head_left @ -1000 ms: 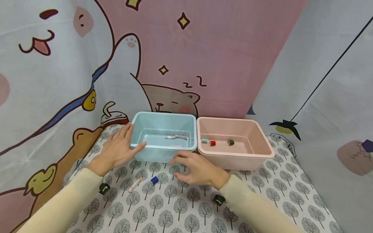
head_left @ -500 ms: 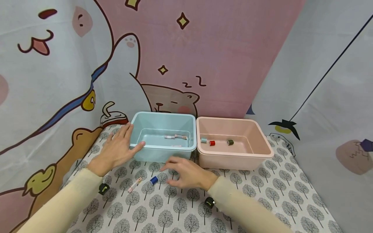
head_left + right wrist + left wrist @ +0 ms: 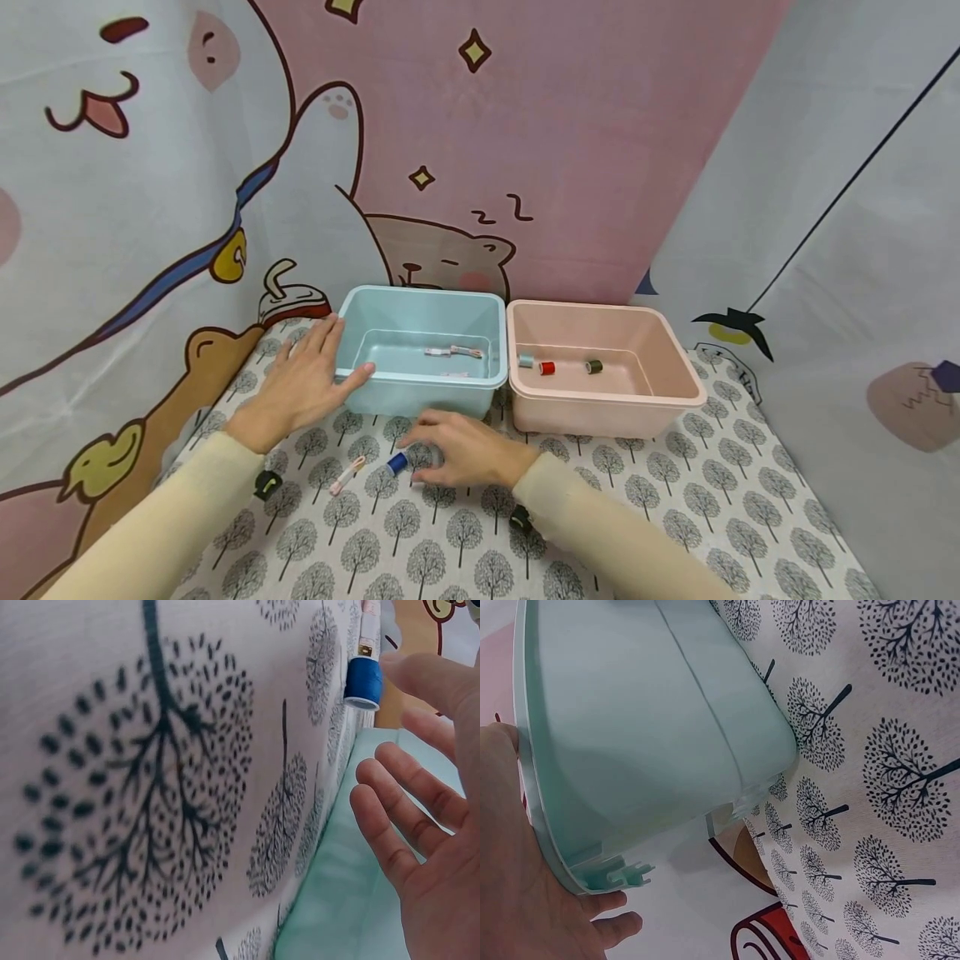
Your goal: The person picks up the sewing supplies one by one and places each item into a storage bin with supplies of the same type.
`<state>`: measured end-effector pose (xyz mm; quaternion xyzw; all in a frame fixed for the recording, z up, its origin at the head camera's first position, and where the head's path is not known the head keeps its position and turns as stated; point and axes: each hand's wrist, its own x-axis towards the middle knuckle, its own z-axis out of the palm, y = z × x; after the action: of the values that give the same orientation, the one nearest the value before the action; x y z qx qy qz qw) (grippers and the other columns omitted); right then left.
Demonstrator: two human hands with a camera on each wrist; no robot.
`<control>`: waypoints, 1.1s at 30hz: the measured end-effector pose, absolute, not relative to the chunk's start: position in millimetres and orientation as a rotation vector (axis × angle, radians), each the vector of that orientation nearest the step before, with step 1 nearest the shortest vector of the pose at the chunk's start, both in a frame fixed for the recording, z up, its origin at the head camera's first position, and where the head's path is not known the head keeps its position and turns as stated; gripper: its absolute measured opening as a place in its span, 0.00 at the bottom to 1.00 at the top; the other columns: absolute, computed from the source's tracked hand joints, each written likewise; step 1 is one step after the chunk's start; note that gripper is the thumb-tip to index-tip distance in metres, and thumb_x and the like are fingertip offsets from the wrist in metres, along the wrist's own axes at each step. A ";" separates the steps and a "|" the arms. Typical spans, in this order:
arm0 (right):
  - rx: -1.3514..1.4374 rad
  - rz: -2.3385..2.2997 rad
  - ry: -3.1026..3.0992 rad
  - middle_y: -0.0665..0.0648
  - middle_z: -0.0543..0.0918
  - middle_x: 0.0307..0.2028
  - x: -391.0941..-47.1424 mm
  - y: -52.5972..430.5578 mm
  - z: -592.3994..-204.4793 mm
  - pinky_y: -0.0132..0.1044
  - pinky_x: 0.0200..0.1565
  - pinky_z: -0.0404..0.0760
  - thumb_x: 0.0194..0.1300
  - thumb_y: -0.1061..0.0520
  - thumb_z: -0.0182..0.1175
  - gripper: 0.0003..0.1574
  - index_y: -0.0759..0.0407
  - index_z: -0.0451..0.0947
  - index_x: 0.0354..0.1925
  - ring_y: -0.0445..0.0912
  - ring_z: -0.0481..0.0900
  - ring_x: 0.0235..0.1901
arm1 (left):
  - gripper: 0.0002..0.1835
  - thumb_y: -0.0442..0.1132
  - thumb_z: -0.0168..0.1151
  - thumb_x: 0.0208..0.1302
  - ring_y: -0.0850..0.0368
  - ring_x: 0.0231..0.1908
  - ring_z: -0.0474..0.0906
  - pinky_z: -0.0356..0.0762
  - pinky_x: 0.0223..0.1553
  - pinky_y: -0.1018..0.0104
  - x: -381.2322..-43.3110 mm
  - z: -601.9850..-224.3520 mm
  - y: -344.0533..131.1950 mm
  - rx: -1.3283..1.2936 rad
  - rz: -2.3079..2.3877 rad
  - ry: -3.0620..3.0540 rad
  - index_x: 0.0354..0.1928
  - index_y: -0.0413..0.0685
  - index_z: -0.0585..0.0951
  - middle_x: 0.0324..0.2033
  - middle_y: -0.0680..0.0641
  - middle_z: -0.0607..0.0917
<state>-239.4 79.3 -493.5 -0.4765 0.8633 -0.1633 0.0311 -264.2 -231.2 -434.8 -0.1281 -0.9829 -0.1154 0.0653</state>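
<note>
My left hand (image 3: 303,383) rests on the near left corner of the light blue bin (image 3: 420,397), fingers spread along its rim. The left wrist view shows the bin's outer wall (image 3: 645,712) with that hand at its edge. A blue spool of thread (image 3: 397,463) lies on the tree-print cloth. My right hand (image 3: 468,450) is just right of it, thumb and fingers apart with nothing between them. In the right wrist view the spool (image 3: 364,682) sits near the fingertips. Left of the spool lies a short pale pink cable (image 3: 348,476) with a loop at one end.
Several pale cables (image 3: 453,352) lie inside the blue bin. The pink bin (image 3: 607,414) beside it holds light blue, red (image 3: 547,368) and dark green (image 3: 594,367) spools. A cartoon-printed curtain (image 3: 570,150) stands behind both bins.
My right hand has moved left and down from in front of the bins to beside the blue spool. The left hand has stayed on the bin's rim.
</note>
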 end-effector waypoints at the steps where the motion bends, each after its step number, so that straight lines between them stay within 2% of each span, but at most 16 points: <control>1: -1.477 -0.505 2.656 0.49 0.88 0.68 -240.2 77.9 -495.0 0.33 0.67 0.90 0.75 0.38 0.81 0.36 0.43 0.87 0.75 0.38 0.90 0.54 | 0.60 0.80 0.41 0.87 0.27 0.94 0.49 0.46 0.89 0.14 -264.2 -434.7 -231.1 -0.386 -0.349 -2.966 0.96 0.37 0.48 0.96 0.32 0.49; 4: -1.476 -0.508 2.643 0.48 0.87 0.68 -242.8 73.7 -500.7 0.32 0.67 0.89 0.75 0.37 0.80 0.37 0.42 0.86 0.75 0.37 0.90 0.55 | 0.60 0.80 0.42 0.86 0.26 0.94 0.49 0.45 0.89 0.13 -264.1 -434.5 -231.1 -0.382 -0.355 -2.970 0.96 0.37 0.48 0.96 0.32 0.48; 6: -1.463 -0.500 2.640 0.47 0.87 0.69 -243.7 71.1 -503.9 0.33 0.68 0.89 0.75 0.36 0.80 0.36 0.41 0.86 0.76 0.39 0.88 0.62 | 0.60 0.80 0.42 0.86 0.26 0.94 0.49 0.45 0.89 0.13 -264.2 -434.5 -231.1 -0.381 -0.354 -2.971 0.96 0.37 0.48 0.96 0.32 0.48; 8: -1.450 -0.483 2.635 0.47 0.87 0.70 -244.7 68.1 -506.2 0.35 0.70 0.89 0.75 0.35 0.79 0.37 0.40 0.86 0.76 0.39 0.88 0.64 | 0.60 0.80 0.42 0.87 0.26 0.94 0.49 0.45 0.89 0.13 -264.3 -434.6 -231.3 -0.381 -0.353 -2.971 0.96 0.37 0.48 0.96 0.32 0.49; 11: -1.438 -0.464 2.630 0.48 0.87 0.70 -245.0 64.0 -507.1 0.35 0.70 0.89 0.75 0.35 0.80 0.37 0.39 0.86 0.76 0.39 0.88 0.64 | 0.60 0.80 0.42 0.87 0.27 0.94 0.49 0.46 0.89 0.13 -264.6 -434.8 -231.5 -0.383 -0.348 -2.968 0.96 0.36 0.48 0.96 0.31 0.49; 20: -1.476 -0.432 2.622 0.48 0.88 0.68 -247.3 55.8 -509.0 0.29 0.66 0.88 0.78 0.37 0.78 0.33 0.40 0.87 0.75 0.36 0.87 0.60 | 0.61 0.80 0.42 0.86 0.27 0.94 0.48 0.46 0.89 0.13 -264.9 -433.5 -230.2 -0.376 -0.347 -2.971 0.96 0.37 0.48 0.96 0.32 0.49; 28: -1.519 -0.484 2.579 0.46 0.90 0.61 -249.5 52.9 -510.6 0.19 0.59 0.85 0.81 0.44 0.76 0.22 0.43 0.92 0.68 0.33 0.88 0.55 | 0.61 0.81 0.41 0.86 0.28 0.94 0.49 0.46 0.88 0.12 -264.4 -432.4 -230.8 -0.375 -0.329 -2.977 0.96 0.38 0.48 0.96 0.32 0.49; 33: -1.527 -0.516 2.571 0.45 0.90 0.57 -249.5 53.1 -508.3 0.16 0.56 0.83 0.81 0.47 0.77 0.19 0.44 0.93 0.65 0.31 0.89 0.52 | 0.61 0.81 0.41 0.86 0.28 0.94 0.48 0.45 0.88 0.12 -263.7 -433.2 -230.2 -0.374 -0.344 -2.978 0.96 0.38 0.48 0.96 0.33 0.49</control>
<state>-249.5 53.1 -508.3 -0.5024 0.8461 -0.1698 0.0537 -263.7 -230.2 -433.2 -0.1235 -0.9840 -0.1136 0.0604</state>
